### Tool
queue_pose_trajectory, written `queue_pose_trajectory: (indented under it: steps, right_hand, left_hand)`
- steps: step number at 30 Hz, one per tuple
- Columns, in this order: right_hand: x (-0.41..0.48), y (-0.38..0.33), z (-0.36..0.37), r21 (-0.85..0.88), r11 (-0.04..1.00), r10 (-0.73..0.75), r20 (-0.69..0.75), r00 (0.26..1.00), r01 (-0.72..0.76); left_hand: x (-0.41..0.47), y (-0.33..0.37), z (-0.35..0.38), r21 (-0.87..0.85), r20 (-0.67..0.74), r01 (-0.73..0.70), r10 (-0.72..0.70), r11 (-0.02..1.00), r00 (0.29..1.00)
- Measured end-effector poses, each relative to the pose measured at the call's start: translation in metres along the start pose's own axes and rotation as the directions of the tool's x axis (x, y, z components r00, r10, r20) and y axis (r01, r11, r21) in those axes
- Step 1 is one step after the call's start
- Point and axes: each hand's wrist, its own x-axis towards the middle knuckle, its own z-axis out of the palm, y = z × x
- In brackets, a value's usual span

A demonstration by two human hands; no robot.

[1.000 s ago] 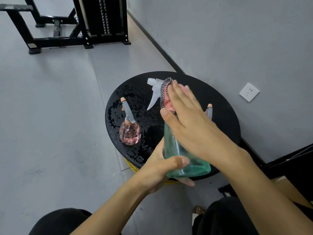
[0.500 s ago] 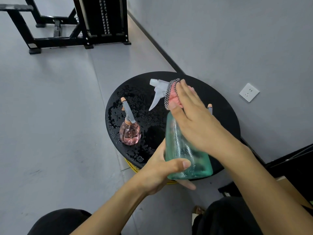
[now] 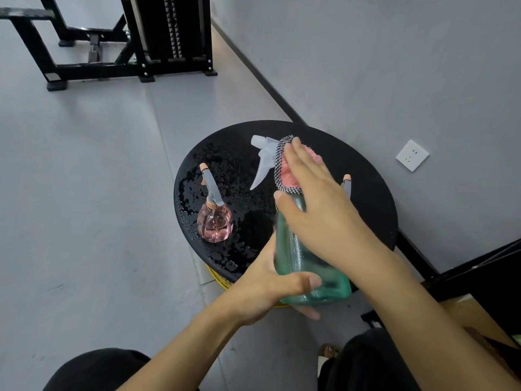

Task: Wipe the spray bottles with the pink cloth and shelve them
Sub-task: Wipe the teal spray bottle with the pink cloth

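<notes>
- The green spray bottle (image 3: 304, 258) looks like translucent plastic or glass, I can't tell which. It's smooth and probably slick, and the round black table (image 3: 366, 176) under it is beaded with water, so take it low on the body, not by the trigger.
- Your left hand (image 3: 270, 286) does exactly that: thumb curled across the front near the base, fingers under it, holding it tilted over the table's near edge.
- Above that grip, your right hand (image 3: 318, 210) lies with its fingers straight, pressing the soft pink cloth (image 3: 290, 170) against the neck.
- The white trigger sticks out just past your fingertips.
- Left of both hands, the pink bottle (image 3: 214, 224) stands on the table.
</notes>
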Motion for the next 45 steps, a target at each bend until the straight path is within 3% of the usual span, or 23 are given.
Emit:
queue_pose_trajectory:
  steps: [4, 9, 14, 19, 24, 28, 33, 38, 42, 45]
  right_hand:
    - [0.010, -0.004, 0.004, 0.043, 0.995, 0.090, -0.138, 0.986, -0.085]
    - [0.007, 0.001, 0.005, 0.110, 0.993, -0.017, -0.278, 0.960, 0.050]
    - [-0.006, 0.004, -0.005, 0.135, 0.969, -0.175, -0.209, 0.962, 0.206]
    - [-0.033, 0.004, -0.010, 0.025, 0.958, -0.281, -0.091, 0.955, 0.284]
    - [-0.050, 0.003, -0.008, -0.109, 0.932, -0.356, -0.099, 0.929, 0.346]
    - [-0.038, 0.009, -0.009, -0.142, 0.943, -0.314, -0.083, 0.946, 0.300]
    - [-0.037, 0.002, -0.003, 0.056, 0.967, -0.249, -0.018, 0.968, 0.250]
    - [-0.065, -0.010, 0.002, -0.075, 0.954, -0.289, 0.004, 0.957, 0.289]
    - [-0.046, 0.000, -0.009, -0.056, 0.957, -0.285, -0.021, 0.958, 0.284]
    - [-0.025, 0.012, -0.009, 0.066, 0.967, -0.243, -0.045, 0.969, 0.245]
  left_hand:
    - [0.001, -0.003, 0.003, -0.014, 0.014, 0.021, -0.021, 1.000, 1.000]
    - [0.001, 0.002, -0.002, -0.121, 0.002, 0.024, -0.024, 0.992, 1.000]
    - [0.001, 0.010, -0.011, -0.150, 0.002, -0.001, 0.001, 0.989, 1.000]
    - [0.000, 0.015, -0.017, -0.162, -0.030, -0.046, 0.042, 0.986, 0.999]
    - [-0.001, 0.016, -0.013, -0.178, -0.010, -0.067, 0.066, 0.982, 0.998]
    - [-0.001, 0.014, -0.015, -0.151, 0.031, -0.076, 0.081, 0.986, 0.996]
    - [0.000, 0.013, -0.013, -0.145, 0.024, -0.089, 0.094, 0.985, 0.995]
    - [-0.003, 0.015, -0.014, -0.219, -0.070, -0.057, 0.042, 0.974, 0.997]
    - [-0.003, 0.017, -0.013, -0.201, -0.009, -0.063, 0.062, 0.978, 0.998]
    - [-0.003, 0.017, -0.011, -0.223, 0.045, -0.066, 0.078, 0.973, 0.996]
